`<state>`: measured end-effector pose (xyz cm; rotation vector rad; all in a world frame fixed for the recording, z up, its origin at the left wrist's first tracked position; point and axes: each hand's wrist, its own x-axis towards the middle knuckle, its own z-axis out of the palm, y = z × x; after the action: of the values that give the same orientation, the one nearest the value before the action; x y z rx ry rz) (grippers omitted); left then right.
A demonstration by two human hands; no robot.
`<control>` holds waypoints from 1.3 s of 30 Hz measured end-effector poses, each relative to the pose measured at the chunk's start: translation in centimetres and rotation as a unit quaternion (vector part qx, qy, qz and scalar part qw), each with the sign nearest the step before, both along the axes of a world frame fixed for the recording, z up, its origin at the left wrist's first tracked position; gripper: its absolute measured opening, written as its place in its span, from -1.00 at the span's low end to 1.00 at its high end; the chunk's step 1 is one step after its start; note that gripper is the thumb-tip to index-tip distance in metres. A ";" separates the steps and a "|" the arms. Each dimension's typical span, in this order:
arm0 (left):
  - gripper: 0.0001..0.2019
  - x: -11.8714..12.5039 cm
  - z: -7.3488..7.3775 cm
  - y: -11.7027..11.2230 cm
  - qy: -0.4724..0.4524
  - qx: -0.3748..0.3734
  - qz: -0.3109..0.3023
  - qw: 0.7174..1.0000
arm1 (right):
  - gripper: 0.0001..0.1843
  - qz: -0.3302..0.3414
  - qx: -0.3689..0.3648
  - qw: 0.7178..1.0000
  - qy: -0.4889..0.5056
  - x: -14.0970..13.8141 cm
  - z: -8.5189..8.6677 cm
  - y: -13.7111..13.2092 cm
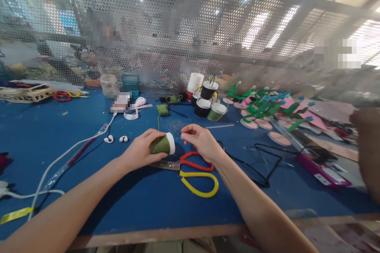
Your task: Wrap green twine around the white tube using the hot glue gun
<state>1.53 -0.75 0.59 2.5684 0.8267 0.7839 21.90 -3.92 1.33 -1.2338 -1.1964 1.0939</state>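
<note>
My left hand (pixel 143 144) is wrapped around a small white paper cup (pixel 161 145) covered in green yarn. The cup lies on its side, its white end facing right. From it a strand runs back to a small ball of green yarn (pixel 162 110). Just to the right of the cup is my right hand (pixel 202 140), thumb and fingers pinched together; whatever they hold is too small to make out. Below both hands lie scissors (pixel 172 165) with one red and one yellow handle, the blades partly hidden under my left hand.
Behind are small yarn-wrapped buckets (pixel 203 107), stacked white cups (pixel 196 82) and a blue pen (pixel 178 111). Green and blue craft flowers (pixel 264 104) on round bases stand at right, near a purple device (pixel 323 170) with a black cord. A white cable (pixel 74 148) crosses the left; another person's arm (pixel 368 150) shows far right.
</note>
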 end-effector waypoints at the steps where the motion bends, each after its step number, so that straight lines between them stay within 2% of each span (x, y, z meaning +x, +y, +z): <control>1: -0.60 0.0 0.0 0.0 0.001 0.000 -0.001 1.000 | -0.79 0.010 0.009 1.000 0.002 -0.1 -0.1 -0.1; 6: -0.61 0.1 -0.1 0.0 0.005 0.005 -0.005 1.000 | -0.79 0.057 0.038 0.997 0.022 -0.7 -0.3 -0.4; 10: -0.60 0.1 -0.2 0.0 0.006 0.004 -0.010 1.000 | -0.78 0.087 0.018 0.994 0.069 -1.3 -0.3 -0.7; 12: -0.60 0.0 -0.2 0.0 0.004 0.003 -0.011 1.000 | -0.75 0.085 0.008 0.993 0.079 -1.2 -0.1 -0.7; 14: -0.60 0.0 -0.1 0.0 0.005 -0.001 -0.008 1.000 | -0.72 0.049 0.022 0.996 0.065 -0.5 0.3 -0.5; 17: -0.60 0.0 0.1 0.0 0.008 -0.010 0.001 1.000 | -0.71 -0.063 0.063 0.996 -0.027 1.9 1.1 0.5; 19: -0.61 0.0 0.2 0.0 0.009 -0.015 0.008 1.000 | -0.72 -0.134 0.080 0.977 -0.143 4.0 1.6 1.4; 20: -0.62 0.0 0.2 0.1 0.009 -0.015 0.012 1.000 | -0.73 -0.148 0.068 0.965 -0.207 5.1 1.8 1.8; 22: -0.63 -0.1 0.2 0.1 0.010 -0.012 0.021 1.000 | -0.78 -0.139 0.014 0.919 -0.369 6.7 1.7 2.4; 24: -0.63 -0.1 0.2 0.3 0.010 -0.003 0.025 1.000 | -0.83 -0.114 -0.030 0.891 -0.438 7.5 1.0 2.8; 29: -0.62 -0.3 0.4 0.5 0.002 0.003 0.023 1.000 | -0.76 -0.104 -0.074 0.873 -0.470 7.1 -1.8 3.0; 33: -0.59 -0.5 1.0 0.5 -0.026 -0.023 0.023 0.999 | -0.86 -0.132 -0.071 0.880 -0.450 6.9 -2.3 2.8; 36: -0.58 -0.7 1.3 0.5 -0.036 -0.042 0.033 0.998 | -0.78 -0.149 -0.062 0.895 -0.416 6.8 -1.1 2.2; 39: -0.57 -0.8 1.3 0.6 -0.034 -0.053 0.038 0.997 | -0.78 -0.125 -0.035 0.930 -0.344 5.7 0.5 1.1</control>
<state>0.77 -0.11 1.91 2.4163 0.9241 0.8225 27.65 -2.80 1.80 -1.8542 -1.4602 0.5149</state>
